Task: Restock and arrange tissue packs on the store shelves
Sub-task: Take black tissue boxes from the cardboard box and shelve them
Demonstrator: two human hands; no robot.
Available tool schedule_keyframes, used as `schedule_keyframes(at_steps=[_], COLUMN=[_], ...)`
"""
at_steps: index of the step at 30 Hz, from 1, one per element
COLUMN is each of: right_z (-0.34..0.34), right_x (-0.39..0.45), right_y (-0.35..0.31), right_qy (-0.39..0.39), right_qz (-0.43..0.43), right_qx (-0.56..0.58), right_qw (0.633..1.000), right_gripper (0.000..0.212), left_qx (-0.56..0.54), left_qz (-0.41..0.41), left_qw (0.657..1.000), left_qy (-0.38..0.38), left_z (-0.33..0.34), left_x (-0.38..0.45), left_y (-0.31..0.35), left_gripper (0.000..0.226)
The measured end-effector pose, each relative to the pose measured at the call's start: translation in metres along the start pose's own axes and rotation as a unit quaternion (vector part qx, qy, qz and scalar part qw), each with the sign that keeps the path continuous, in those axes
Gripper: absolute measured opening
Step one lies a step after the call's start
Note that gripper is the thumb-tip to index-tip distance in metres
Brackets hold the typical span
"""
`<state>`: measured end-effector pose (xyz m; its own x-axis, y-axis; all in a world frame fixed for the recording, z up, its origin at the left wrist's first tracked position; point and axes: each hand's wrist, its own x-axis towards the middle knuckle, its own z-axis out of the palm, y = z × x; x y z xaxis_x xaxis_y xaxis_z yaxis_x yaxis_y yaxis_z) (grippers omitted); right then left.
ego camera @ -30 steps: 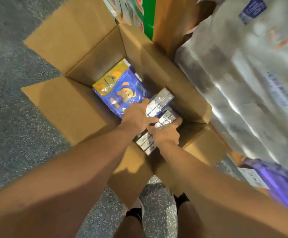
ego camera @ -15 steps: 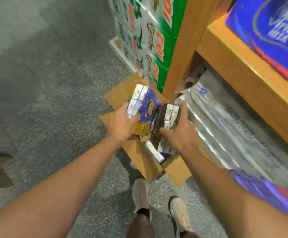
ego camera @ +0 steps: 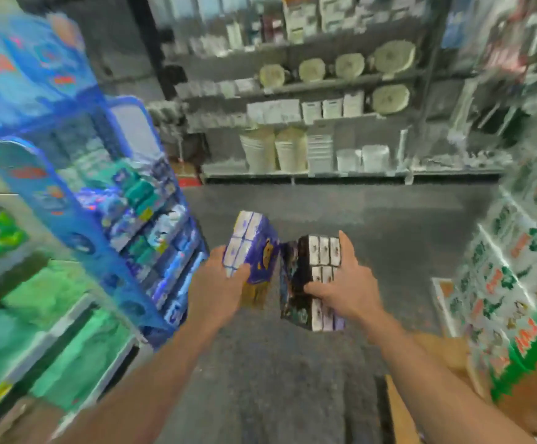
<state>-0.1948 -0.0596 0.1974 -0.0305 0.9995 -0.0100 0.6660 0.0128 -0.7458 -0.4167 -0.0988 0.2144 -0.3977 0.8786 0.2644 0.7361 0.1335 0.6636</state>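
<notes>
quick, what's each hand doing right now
Left hand: grips the blue tissue pack.
Right hand: grips the dark tissue pack.

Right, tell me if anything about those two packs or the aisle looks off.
Nothing stands out. The left hand grips the blue-and-yellow tissue pack, the right hand the dark tissue pack, both intact though tilted. The frame is too blurred to judge the blue display shelf.
</notes>
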Motion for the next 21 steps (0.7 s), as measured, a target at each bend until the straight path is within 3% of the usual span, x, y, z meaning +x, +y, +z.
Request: schedule_keyframes(at_steps=[5,9,14,18,21], right_z=[0.086,0.168,0.268,0.336,0.379], right_x=[-0.037,-0.089,-0.165,-0.214,-0.232], right_y=[-0.220,-0.379,-0.544,-0.648,-0.709], right_qy=[-0.076,-0.111,-0.138,-0.165,-0.173], right_qz=[-0.201,-0.314,-0.425,-0.474,-0.501], right_qx=[0.031,0.064,0.115,0.144,0.159], right_qw=[0.976,0.941,0.887,0.853,0.833], right_gripper=[0.125,0.126,0.119,0.118,0.118], left_qx=[0.043,0.083,0.194,0.251,0.276], left_qz=[-0.049,-0.074,-0.112,-0.142,-0.154], left_qw=[0.983,0.955,0.905,0.871,0.852], left_qy=[0.174,0.274,0.361,0.397,0.417], left_z=[-0.227,-0.390,-0.568,-0.678,-0.743], left_x=[-0.001,-0.022,-0.052,-0.068,-0.064], left_y=[-0.080,-0.146,-0.223,-0.274,-0.313], left_gripper=[0.034,0.033,0.036,0.058,0.051])
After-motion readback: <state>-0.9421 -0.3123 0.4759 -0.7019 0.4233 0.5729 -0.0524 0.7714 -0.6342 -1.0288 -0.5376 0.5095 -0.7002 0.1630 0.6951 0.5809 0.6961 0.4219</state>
